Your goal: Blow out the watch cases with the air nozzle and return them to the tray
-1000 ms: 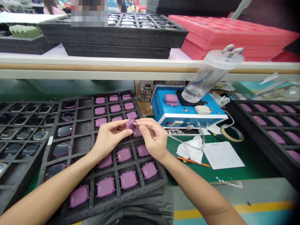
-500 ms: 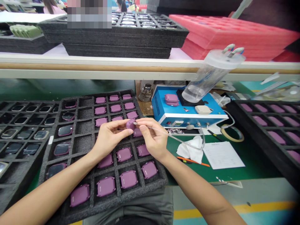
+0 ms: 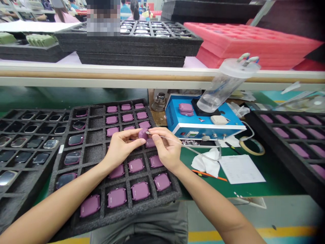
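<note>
My left hand [image 3: 122,145] pinches a small purple case [image 3: 143,133] between thumb and fingers, above a black foam tray [image 3: 93,154]. My right hand [image 3: 166,147] is closed on a thin clear tube [image 3: 188,148] with a small tip that meets the right side of the case. Behind my hand the tube runs to a blue machine [image 3: 172,117]. Below both hands the tray holds rows of purple cases [image 3: 140,190], with dark-screened watches [image 3: 75,139] in its left column. Fine detail at the tip is too small to tell.
On the machine stand a clear cylinder [image 3: 218,89], purple cases [image 3: 186,109] and a beige case [image 3: 219,120]. Near it lie a white cloth [image 3: 206,162], paper [image 3: 241,169] and tape roll [image 3: 261,149]. More trays flank both sides; a shelf [image 3: 142,83] crosses behind, with people beyond.
The view has shifted slightly, so the trays and shelf appear a little lower and farther right. Both hands keep nearly the same pose, with the tube tip still at the case.
</note>
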Tool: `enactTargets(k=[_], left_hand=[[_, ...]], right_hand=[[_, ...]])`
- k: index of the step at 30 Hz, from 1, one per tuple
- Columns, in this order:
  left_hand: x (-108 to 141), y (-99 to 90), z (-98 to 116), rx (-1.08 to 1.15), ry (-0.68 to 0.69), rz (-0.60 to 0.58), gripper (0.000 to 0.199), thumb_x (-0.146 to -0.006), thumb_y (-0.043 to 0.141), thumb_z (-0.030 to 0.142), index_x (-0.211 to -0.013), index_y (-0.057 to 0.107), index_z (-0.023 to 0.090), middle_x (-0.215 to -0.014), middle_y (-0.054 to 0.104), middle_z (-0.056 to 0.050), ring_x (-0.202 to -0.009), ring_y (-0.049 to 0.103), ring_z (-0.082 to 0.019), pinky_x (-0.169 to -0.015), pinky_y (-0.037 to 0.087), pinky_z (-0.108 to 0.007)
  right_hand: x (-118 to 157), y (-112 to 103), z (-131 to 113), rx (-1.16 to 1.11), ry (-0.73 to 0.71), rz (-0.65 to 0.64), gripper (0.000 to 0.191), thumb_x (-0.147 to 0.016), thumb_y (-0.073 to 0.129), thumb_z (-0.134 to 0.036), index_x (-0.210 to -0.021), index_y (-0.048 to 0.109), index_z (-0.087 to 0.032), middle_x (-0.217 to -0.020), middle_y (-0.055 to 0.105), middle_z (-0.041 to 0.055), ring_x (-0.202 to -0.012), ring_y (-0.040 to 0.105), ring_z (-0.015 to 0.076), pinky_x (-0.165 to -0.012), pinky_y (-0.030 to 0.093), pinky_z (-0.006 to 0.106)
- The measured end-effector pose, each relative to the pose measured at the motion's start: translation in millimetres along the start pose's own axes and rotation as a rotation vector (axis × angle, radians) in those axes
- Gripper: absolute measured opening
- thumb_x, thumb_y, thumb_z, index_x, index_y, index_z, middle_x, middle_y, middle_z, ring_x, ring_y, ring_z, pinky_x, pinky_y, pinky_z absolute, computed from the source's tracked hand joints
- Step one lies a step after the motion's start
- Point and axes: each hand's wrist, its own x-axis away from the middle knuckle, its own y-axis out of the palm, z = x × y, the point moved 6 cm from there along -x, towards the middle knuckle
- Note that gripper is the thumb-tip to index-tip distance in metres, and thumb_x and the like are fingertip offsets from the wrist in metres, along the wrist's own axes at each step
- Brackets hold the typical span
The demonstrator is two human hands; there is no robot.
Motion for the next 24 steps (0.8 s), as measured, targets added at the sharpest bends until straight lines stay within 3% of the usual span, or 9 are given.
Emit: enactTargets(k=[24], left_hand=[[-1.2, -0.7, -3.4, 0.013, 0.004, -0.014, 0.046, -0.062, 0.095, 0.032, -0.104, 0.083, 0.015, -0.093, 0.082, -0.008, -0.080, 0.072, -0.018, -0.081, 0.059, -0.033]], right_hand=[[0.0, 0.2, 0.3, -0.040, -0.002, -0.016, 0.013, -0.098, 0.063, -0.021, -0.100, 0.076, -0.024, -0.103, 0.075, 0.0063, -0.098, 0.072, 0.0178, -0.079, 0.063, 0.031]])
